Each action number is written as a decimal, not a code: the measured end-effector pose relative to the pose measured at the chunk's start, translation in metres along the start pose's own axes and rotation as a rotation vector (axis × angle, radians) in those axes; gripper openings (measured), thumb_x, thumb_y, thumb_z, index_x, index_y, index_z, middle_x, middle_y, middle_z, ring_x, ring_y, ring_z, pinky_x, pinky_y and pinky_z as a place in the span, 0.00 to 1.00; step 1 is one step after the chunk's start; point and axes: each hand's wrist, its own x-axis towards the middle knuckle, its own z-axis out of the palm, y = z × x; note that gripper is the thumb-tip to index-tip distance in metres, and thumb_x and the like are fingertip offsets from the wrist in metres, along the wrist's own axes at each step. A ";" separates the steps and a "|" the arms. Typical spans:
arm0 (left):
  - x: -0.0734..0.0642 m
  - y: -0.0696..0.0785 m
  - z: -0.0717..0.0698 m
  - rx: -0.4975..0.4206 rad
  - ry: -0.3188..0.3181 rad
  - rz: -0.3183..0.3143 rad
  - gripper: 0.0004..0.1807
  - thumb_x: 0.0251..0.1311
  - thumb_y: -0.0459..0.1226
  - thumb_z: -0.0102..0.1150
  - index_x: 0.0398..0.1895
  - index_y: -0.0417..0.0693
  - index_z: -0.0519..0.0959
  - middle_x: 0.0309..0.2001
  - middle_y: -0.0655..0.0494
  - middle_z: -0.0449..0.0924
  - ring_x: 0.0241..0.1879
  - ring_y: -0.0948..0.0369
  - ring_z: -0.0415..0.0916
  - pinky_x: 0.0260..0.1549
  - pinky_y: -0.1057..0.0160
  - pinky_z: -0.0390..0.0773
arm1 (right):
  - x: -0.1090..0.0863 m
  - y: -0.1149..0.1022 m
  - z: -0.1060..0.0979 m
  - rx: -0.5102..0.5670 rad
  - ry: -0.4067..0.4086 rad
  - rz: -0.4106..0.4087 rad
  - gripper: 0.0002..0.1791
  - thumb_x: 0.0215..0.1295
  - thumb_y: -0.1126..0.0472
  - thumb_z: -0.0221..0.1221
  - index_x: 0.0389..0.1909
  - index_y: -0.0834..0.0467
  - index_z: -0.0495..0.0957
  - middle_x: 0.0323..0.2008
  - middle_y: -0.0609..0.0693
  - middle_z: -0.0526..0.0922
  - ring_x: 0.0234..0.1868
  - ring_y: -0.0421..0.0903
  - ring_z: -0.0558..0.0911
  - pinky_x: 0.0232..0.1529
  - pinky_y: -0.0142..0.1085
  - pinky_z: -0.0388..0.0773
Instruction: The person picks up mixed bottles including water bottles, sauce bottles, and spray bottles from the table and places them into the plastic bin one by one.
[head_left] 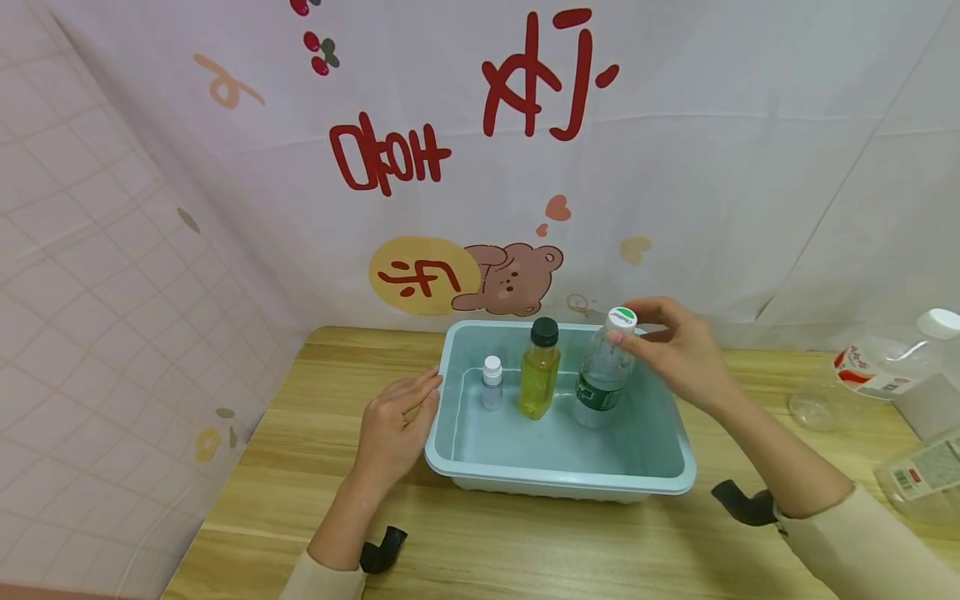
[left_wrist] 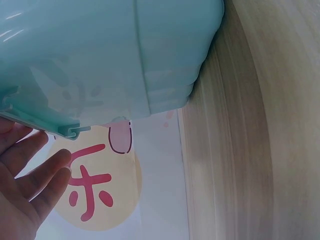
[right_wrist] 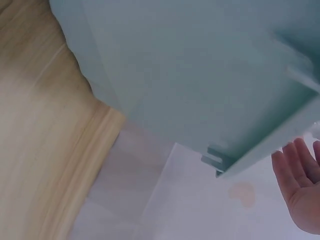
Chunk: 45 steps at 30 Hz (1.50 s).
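Table (head_left: 315,467) with a wood grain carries it all, its back edge meeting the printed cloth. On it sits a pale blue tub (head_left: 562,482). Beyond the tub's right edge stands a large clear bottle (head_left: 873,379). Inside, toward the back right corner, is the green-labelled bottle (head_left: 597,393); the right hand (head_left: 678,354) pinches its neck and cap between thumb and fingers. The left hand (head_left: 397,425) touches the tub's left rim with loosely extended fingers. A bottle of yellow liquid (head_left: 539,379) stands mid-tub, and a small white-capped bottle (head_left: 492,387) stands near the left wall.

The step in hand looks like placing or lifting the green-labelled bottle; whether its base bears weight, I cannot tell. The next move probably calls for keeping it upright, clear of its yellow neighbour.
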 end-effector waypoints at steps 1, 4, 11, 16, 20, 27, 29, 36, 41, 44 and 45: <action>0.000 0.000 0.000 0.000 0.001 0.001 0.14 0.68 0.31 0.65 0.55 0.39 0.87 0.59 0.49 0.85 0.57 0.49 0.84 0.56 0.44 0.83 | 0.000 -0.001 -0.001 0.001 0.010 -0.012 0.24 0.69 0.54 0.71 0.60 0.61 0.79 0.53 0.57 0.85 0.44 0.49 0.86 0.41 0.25 0.82; 0.000 -0.001 0.000 0.000 0.003 0.005 0.14 0.68 0.31 0.65 0.55 0.39 0.88 0.58 0.49 0.85 0.57 0.49 0.84 0.55 0.44 0.83 | -0.001 -0.002 -0.003 0.004 0.033 -0.045 0.22 0.69 0.55 0.70 0.58 0.60 0.80 0.52 0.55 0.85 0.44 0.39 0.84 0.43 0.24 0.80; -0.001 -0.003 0.001 0.000 0.006 0.007 0.14 0.68 0.31 0.65 0.55 0.39 0.88 0.59 0.49 0.85 0.57 0.49 0.84 0.55 0.44 0.83 | -0.008 -0.002 -0.010 -0.020 0.047 -0.097 0.21 0.72 0.57 0.67 0.62 0.60 0.79 0.56 0.54 0.84 0.51 0.29 0.79 0.47 0.22 0.77; -0.002 -0.002 0.001 0.004 0.008 0.005 0.14 0.67 0.31 0.65 0.54 0.40 0.88 0.58 0.49 0.86 0.56 0.50 0.84 0.55 0.44 0.83 | -0.014 -0.001 -0.019 -0.056 0.050 -0.071 0.22 0.73 0.56 0.66 0.64 0.57 0.79 0.58 0.54 0.83 0.50 0.30 0.79 0.45 0.21 0.77; -0.002 -0.002 0.001 0.008 0.007 0.006 0.14 0.67 0.31 0.66 0.54 0.39 0.88 0.58 0.48 0.86 0.56 0.49 0.84 0.55 0.44 0.83 | -0.019 0.002 -0.025 -0.071 0.050 -0.061 0.22 0.74 0.57 0.65 0.65 0.56 0.79 0.59 0.52 0.82 0.49 0.30 0.79 0.42 0.20 0.78; -0.003 -0.002 0.002 -0.002 0.006 0.015 0.14 0.67 0.30 0.66 0.54 0.38 0.88 0.58 0.45 0.85 0.56 0.48 0.84 0.55 0.43 0.83 | -0.030 0.011 -0.038 -0.110 0.089 -0.099 0.22 0.71 0.61 0.67 0.65 0.57 0.80 0.57 0.41 0.81 0.49 0.25 0.78 0.43 0.17 0.77; -0.004 -0.003 0.002 -0.005 0.007 0.015 0.14 0.67 0.30 0.66 0.54 0.38 0.88 0.58 0.45 0.85 0.57 0.48 0.84 0.55 0.43 0.83 | -0.034 0.013 -0.043 -0.117 0.094 -0.088 0.23 0.71 0.61 0.67 0.66 0.56 0.79 0.58 0.39 0.80 0.50 0.25 0.77 0.42 0.18 0.77; -0.003 -0.003 0.002 -0.003 0.011 0.021 0.14 0.67 0.30 0.65 0.54 0.38 0.88 0.57 0.45 0.85 0.56 0.48 0.84 0.55 0.44 0.83 | -0.048 0.015 -0.069 -0.190 0.146 -0.024 0.24 0.69 0.59 0.70 0.65 0.49 0.81 0.56 0.22 0.79 0.49 0.20 0.75 0.35 0.18 0.75; -0.004 -0.004 0.003 -0.002 0.023 0.026 0.14 0.66 0.30 0.66 0.54 0.38 0.88 0.57 0.47 0.86 0.56 0.48 0.85 0.55 0.44 0.83 | -0.057 0.021 -0.089 -0.251 0.190 0.001 0.27 0.69 0.57 0.70 0.68 0.46 0.81 0.57 0.15 0.75 0.51 0.16 0.70 0.41 0.20 0.67; -0.004 -0.004 0.003 -0.002 0.027 0.027 0.14 0.66 0.30 0.66 0.53 0.37 0.88 0.57 0.47 0.86 0.55 0.48 0.85 0.54 0.44 0.84 | -0.062 0.025 -0.098 -0.286 0.225 -0.024 0.27 0.68 0.59 0.70 0.68 0.48 0.81 0.57 0.13 0.73 0.51 0.17 0.68 0.41 0.25 0.62; -0.005 -0.004 0.003 -0.003 0.028 0.027 0.14 0.66 0.30 0.66 0.53 0.37 0.88 0.57 0.47 0.86 0.55 0.48 0.85 0.54 0.44 0.84 | -0.064 0.026 -0.100 -0.294 0.238 -0.035 0.26 0.68 0.60 0.70 0.67 0.49 0.81 0.57 0.12 0.73 0.51 0.17 0.68 0.41 0.25 0.61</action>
